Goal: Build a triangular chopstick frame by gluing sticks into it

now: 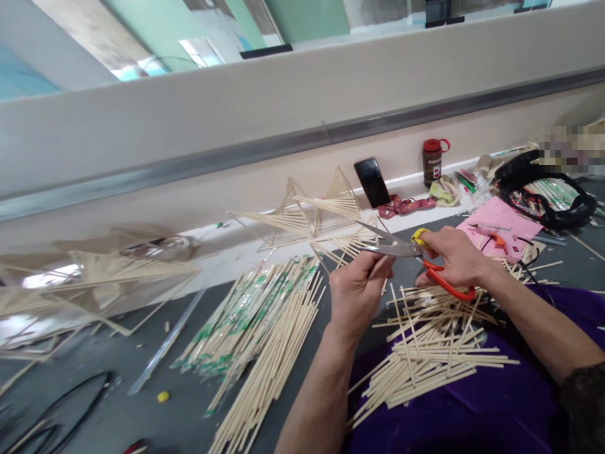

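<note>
My right hand (451, 255) grips a pair of scissors (401, 247) with red and yellow handles, its blades parted and pointing left. Just below the blades, my left hand (359, 284) is closed with its fingers pinched together; what it holds, if anything, is hidden. A loose heap of thin wooden sticks (435, 359) lies on purple cloth (472, 416) below both hands. Left of my left forearm, bare wooden chopsticks (274, 359) lie in a row beside several chopsticks in clear and green wrappers (246, 309).
A lattice of joined sticks (312, 211) stands by the wall, with another stick structure (118, 277) at left. Along the wall are a phone (372, 183), a red lanyard (406, 205) and a red-capped bottle (432, 164). Pink paper (501, 221) and a black ring-shaped object (548, 211) lie right.
</note>
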`<state>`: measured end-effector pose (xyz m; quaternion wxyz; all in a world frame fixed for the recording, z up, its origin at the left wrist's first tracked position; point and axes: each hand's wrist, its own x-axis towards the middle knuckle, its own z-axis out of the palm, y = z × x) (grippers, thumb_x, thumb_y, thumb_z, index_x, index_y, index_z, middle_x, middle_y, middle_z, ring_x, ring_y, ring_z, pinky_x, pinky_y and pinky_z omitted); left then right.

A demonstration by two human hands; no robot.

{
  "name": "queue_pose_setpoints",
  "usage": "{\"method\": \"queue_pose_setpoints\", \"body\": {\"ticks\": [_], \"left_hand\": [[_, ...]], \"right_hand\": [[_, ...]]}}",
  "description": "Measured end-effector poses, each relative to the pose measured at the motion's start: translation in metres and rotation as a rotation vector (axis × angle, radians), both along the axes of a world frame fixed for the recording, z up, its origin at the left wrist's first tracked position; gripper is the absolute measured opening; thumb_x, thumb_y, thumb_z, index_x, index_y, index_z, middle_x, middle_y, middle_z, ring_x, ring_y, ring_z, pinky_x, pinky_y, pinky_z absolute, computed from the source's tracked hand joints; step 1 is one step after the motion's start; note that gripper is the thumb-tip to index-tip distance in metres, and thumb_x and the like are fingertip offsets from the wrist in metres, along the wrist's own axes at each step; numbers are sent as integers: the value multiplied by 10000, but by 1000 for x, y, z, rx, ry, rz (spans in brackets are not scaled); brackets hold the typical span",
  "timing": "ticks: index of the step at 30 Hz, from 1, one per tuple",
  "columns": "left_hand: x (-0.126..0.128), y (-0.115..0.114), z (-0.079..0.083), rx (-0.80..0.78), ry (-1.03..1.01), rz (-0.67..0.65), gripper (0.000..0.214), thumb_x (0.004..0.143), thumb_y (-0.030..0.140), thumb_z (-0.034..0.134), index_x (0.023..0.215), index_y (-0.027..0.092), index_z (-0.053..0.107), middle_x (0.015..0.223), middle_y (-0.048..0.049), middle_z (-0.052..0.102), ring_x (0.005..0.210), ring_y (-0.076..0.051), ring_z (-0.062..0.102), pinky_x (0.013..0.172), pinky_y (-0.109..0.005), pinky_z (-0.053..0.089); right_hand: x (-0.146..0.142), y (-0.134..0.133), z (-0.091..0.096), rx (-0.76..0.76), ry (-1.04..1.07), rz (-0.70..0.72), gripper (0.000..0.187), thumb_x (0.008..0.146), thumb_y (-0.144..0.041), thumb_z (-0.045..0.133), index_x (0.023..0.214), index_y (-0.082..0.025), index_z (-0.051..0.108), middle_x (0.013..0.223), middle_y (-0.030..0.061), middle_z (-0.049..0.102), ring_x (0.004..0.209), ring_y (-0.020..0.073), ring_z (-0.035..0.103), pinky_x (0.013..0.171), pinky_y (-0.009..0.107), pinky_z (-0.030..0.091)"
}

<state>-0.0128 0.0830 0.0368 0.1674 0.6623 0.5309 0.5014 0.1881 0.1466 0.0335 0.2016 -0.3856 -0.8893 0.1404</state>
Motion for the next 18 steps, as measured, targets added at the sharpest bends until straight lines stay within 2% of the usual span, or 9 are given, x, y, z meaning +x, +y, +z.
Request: {"method": "queue_pose_setpoints", "body": {"ticks": [4,8,15,18], "left_hand": [[1,1,2,-268,-336,-131,339,820,423,655,606,162,627,505,25,535,438,-61,414,432,-184,332],[5,-1,12,-438,-586,-250,384,715,448,755,551,145,585,445,35,486,357,-28,308,347,-160,196],[1,1,16,-631,-835,-498,333,627,409,838,701,143,652,403,67,453,294,5,195,302,-125,113],[-2,4,13,-744,-863,-603,362,581,415,856,676,149,630,378,78,425,274,8,158,287,-130,105]], "right_hand": [[3,1,-1,16,4,2,556,674,-742,606,798,-205,530,680,-2,550,630,153,435,627,275,258],[6,2,0,35,49,57,615,662,-808,562,773,-204,516,679,1,543,628,150,432,629,273,261],[9,6,-2,94,123,148,616,670,-819,533,742,-208,494,653,-18,533,592,133,430,661,290,297],[9,6,-3,113,141,176,599,691,-803,525,746,-208,498,661,-18,545,592,130,444,677,295,311]]}}
